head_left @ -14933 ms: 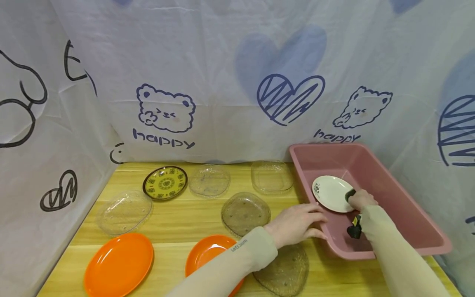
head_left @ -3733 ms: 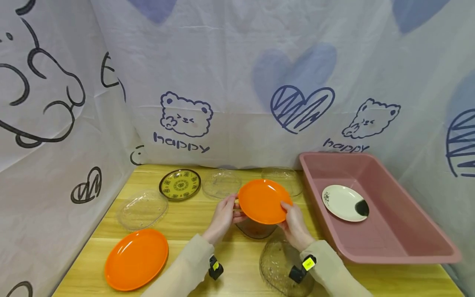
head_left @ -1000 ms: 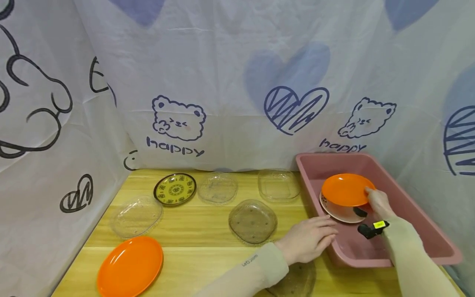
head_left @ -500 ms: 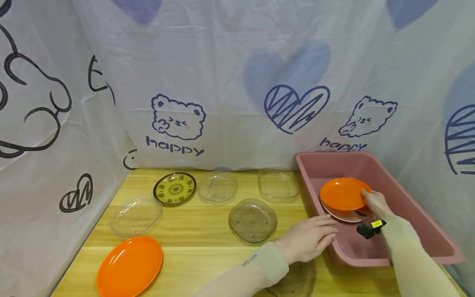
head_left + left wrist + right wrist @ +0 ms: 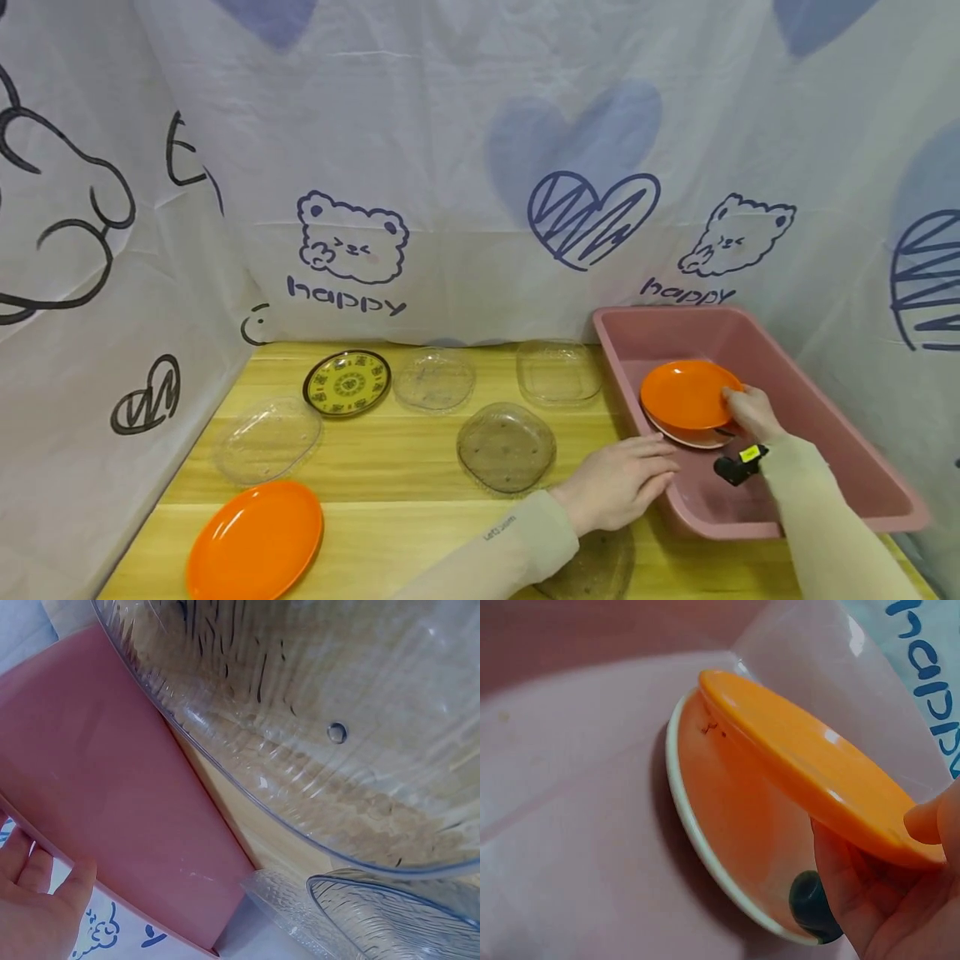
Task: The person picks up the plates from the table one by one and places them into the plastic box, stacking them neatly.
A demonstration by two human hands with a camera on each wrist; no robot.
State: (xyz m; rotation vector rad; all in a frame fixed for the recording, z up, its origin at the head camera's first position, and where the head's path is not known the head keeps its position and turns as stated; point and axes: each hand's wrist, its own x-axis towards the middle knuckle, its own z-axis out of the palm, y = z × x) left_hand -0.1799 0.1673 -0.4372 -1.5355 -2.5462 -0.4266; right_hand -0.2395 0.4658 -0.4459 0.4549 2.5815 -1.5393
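The right hand (image 5: 752, 412) pinches the right edge of a small orange plate (image 5: 686, 395), thumb on top and fingers beneath. In the right wrist view this plate is tilted over a white plate (image 5: 705, 817) with a dark green patch, which lies on the floor of the pink basin (image 5: 817, 467). One edge of the orange plate sits close to the white plate's far rim, while the held side is raised. The left hand (image 5: 618, 483) rests with its fairly straight fingers (image 5: 37, 870) at the basin's near-left rim, partly above a brownish clear plate (image 5: 603, 558).
Left on the wooden table lie a larger orange oval plate (image 5: 257, 542), a yellow patterned plate (image 5: 347, 382) and a clear oval plate (image 5: 267, 442). Two clear plates (image 5: 433, 380) stand at the back, and a smoky clear plate (image 5: 506, 448) lies mid-table. A printed curtain (image 5: 465, 167) hangs behind.
Earlier both hands held the orange plate over the table; then the right hand carried it into the basin. Over the last second it lowered slightly toward the white plate. The left hand stayed at the rim.
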